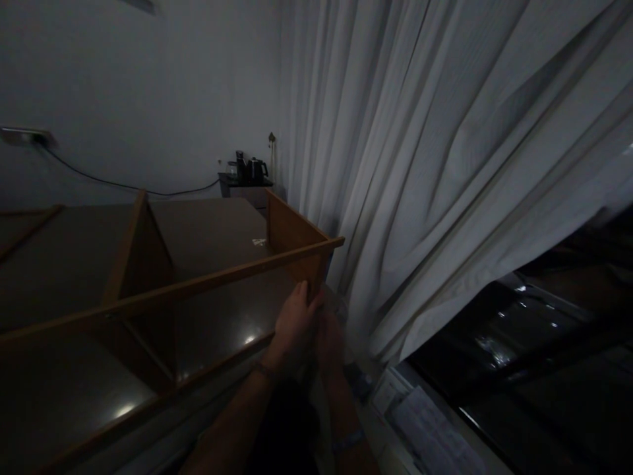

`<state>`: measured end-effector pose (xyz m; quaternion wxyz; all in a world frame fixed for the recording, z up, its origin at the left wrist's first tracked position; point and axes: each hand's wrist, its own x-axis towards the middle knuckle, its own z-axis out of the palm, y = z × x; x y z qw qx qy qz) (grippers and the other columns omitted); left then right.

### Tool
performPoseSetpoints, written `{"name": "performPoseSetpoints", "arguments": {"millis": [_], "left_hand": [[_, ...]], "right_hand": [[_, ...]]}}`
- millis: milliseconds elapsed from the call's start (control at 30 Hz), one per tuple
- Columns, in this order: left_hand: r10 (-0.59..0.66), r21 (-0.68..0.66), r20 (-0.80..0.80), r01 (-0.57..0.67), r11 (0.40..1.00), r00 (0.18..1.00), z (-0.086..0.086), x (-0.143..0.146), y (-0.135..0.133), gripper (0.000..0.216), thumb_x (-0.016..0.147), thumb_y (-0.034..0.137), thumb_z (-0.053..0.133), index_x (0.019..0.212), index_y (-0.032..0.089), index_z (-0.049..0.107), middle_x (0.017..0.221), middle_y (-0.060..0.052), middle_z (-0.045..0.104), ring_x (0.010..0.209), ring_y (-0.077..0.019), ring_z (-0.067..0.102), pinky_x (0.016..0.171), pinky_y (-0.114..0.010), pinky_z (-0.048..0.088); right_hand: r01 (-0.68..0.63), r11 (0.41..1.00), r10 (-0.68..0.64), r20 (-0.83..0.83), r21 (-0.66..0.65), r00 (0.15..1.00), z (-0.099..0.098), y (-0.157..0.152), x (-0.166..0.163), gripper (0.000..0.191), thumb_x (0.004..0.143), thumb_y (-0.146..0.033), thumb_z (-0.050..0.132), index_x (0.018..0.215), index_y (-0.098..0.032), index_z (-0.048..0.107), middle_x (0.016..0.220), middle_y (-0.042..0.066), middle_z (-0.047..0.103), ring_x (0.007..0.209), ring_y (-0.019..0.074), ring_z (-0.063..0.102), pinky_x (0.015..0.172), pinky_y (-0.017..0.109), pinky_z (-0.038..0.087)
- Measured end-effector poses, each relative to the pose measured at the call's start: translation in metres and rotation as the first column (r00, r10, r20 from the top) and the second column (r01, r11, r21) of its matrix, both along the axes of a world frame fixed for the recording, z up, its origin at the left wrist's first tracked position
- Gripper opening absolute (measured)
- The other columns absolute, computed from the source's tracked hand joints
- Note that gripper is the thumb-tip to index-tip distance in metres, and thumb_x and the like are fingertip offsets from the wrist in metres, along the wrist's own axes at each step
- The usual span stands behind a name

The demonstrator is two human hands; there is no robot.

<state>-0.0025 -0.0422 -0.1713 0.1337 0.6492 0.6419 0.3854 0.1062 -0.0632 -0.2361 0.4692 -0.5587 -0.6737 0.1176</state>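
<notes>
In the head view a brown wooden shelf frame with a glossy grey-brown back panel lies across the left and centre. My left hand is closed at the near edge of its end board, with the fingertips against the wood. Close beside it on the outer side is my right hand, held low with its fingers curled. Dim light and blur hide what those fingers hold, if anything.
A long white curtain hangs close on the right. Behind the frame, a small dark stand holds a black kettle. A black cable runs along the wall from a socket. Boxes lie low right, beside dark glossy surfaces.
</notes>
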Motion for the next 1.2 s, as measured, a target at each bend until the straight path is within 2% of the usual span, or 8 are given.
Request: {"name": "performPoseSetpoints", "arguments": {"millis": [133,233,433,567,800,967,1067,1200], "left_hand": [[0.007,0.002,-0.004,-0.007,1.0,1.0,-0.001,0.0,0.001,0.054,0.093,0.054,0.039,0.129,0.014,0.045,0.129,-0.016,0.056,0.117,-0.0278,0.057,0.097,-0.038,0.045],[0.0,0.007,0.011,0.0,1.0,1.0,-0.001,0.0,0.002,0.053,0.093,0.054,0.039,0.128,0.014,0.046,0.128,-0.017,0.056,0.116,-0.0271,0.058,0.096,-0.037,0.045],[-0.03,0.015,0.056,0.029,0.999,0.998,-0.001,-0.002,0.001,0.052,0.092,0.055,0.04,0.125,0.016,0.048,0.123,-0.014,0.059,0.112,-0.0257,0.059,0.094,-0.036,0.046],[-0.011,0.02,0.058,0.01,1.0,0.998,-0.003,-0.003,0.003,0.05,0.091,0.053,0.043,0.124,0.016,0.048,0.122,-0.015,0.059,0.112,-0.0256,0.059,0.094,-0.038,0.046],[-0.029,-0.001,0.047,0.03,1.0,0.998,0.003,-0.002,0.002,0.044,0.092,0.053,0.04,0.115,0.017,0.05,0.114,-0.012,0.06,0.104,-0.026,0.061,0.088,-0.038,0.048],[-0.029,-0.029,0.072,0.031,0.999,0.997,0.009,0.0,-0.001,0.038,0.093,0.051,0.04,0.111,0.02,0.05,0.11,-0.009,0.06,0.1,-0.0238,0.062,0.085,-0.036,0.049],[-0.023,-0.037,0.069,0.025,0.999,0.997,0.01,0.0,-0.002,0.039,0.092,0.053,0.04,0.11,0.02,0.051,0.108,-0.009,0.061,0.096,-0.0232,0.063,0.081,-0.035,0.049],[-0.009,-0.044,0.066,0.012,0.999,0.998,0.012,0.001,-0.003,0.039,0.093,0.051,0.041,0.113,0.019,0.05,0.11,-0.009,0.061,0.096,-0.0232,0.063,0.079,-0.034,0.049]], "right_hand": [[-0.017,1.0,0.015,0.096,0.019,0.995,-0.003,0.003,0.006,0.043,0.1,-0.038,0.027,0.096,-0.019,0.065,0.082,0.01,0.067,0.076,0.0215,0.062,0.071,0.032,0.047],[-0.067,0.998,0.066,0.096,0.008,0.993,-0.005,0.006,0.012,0.042,0.1,-0.038,0.027,0.098,-0.019,0.065,0.086,0.01,0.068,0.08,0.0215,0.062,0.075,0.034,0.047],[-0.149,0.988,0.139,-0.22,-0.027,0.965,0.004,0.004,0.007,0.037,0.098,-0.041,0.033,0.108,-0.019,0.06,0.103,0.009,0.068,0.094,0.0185,0.064,0.082,0.03,0.048],[-0.119,0.991,0.088,-0.363,-0.064,0.927,0.009,0.0,0.0,0.038,0.098,-0.043,0.033,0.106,-0.018,0.06,0.102,0.009,0.07,0.092,0.0177,0.066,0.079,0.028,0.049],[-0.006,0.999,0.001,-0.158,-0.033,0.987,0.0,0.0,0.0,0.04,0.099,-0.042,0.031,0.106,-0.02,0.064,0.103,0.01,0.07,0.094,0.0204,0.065,0.084,0.034,0.048],[-0.017,0.999,0.012,-0.148,-0.028,0.989,-0.003,0.004,0.002,0.039,0.099,-0.04,0.031,0.11,-0.02,0.064,0.104,0.009,0.071,0.092,0.0194,0.066,0.08,0.032,0.049],[-0.005,0.998,-0.006,-0.193,-0.057,0.981,-0.003,0.006,-0.002,0.04,0.098,-0.04,0.031,0.107,-0.02,0.065,0.104,0.01,0.071,0.092,0.0205,0.066,0.081,0.034,0.048],[-0.008,0.991,-0.042,-0.37,-0.133,0.928,0.0,0.002,-0.01,0.037,0.098,-0.04,0.033,0.11,-0.02,0.06,0.106,0.01,0.07,0.094,0.0198,0.066,0.08,0.031,0.049]]}}
